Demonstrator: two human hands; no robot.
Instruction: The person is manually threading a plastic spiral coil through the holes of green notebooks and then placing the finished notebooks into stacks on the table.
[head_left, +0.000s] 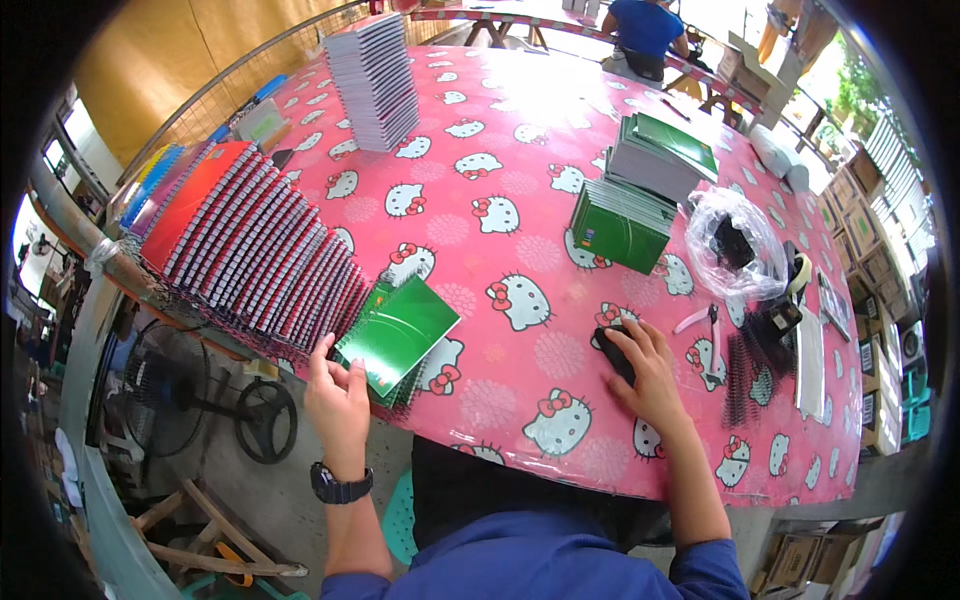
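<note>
A green-covered spiral notebook (405,330) lies at the near left of the table, on top of other bound books whose edges show beneath it. My left hand (340,400), with a black watch on its wrist, grips that notebook by its left corner, thumb at the cover's edge. Beside it leans a long row of spiral-bound books with a red cover (195,205) at its end. My right hand (645,370) is closed over a small black rounded object (614,355) resting on the tablecloth; its exact kind is partly hidden by my fingers.
Green-covered books (620,225) are piled at the right. Near them are a clear plastic bag (740,245), pink-handled pliers (712,335) and loose black binding coils (745,380). A tall notebook stack (372,85) stands far left. A person in blue (648,35) sits beyond the table.
</note>
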